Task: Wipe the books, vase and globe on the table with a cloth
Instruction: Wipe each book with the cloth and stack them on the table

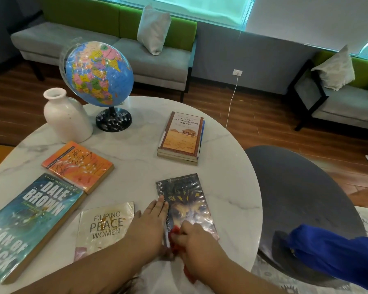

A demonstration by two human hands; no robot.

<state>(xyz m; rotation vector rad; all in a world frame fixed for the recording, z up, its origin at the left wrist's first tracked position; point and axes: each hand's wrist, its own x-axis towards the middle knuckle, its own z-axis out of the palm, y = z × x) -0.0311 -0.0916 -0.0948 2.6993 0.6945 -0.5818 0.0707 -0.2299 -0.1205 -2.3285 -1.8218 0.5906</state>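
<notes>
- While left hand (150,222) lies flat, fingers straight, on the dark book (188,200), right hand (192,238) clutches red cloth (174,245).
- White vase (66,117) well beyond left hand; contents unseen.

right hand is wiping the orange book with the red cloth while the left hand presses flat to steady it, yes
No: the head view shows the right hand holding the red cloth on the dark book, not the orange book, which lies apart. The left hand does press flat on the dark book's edge.
</notes>
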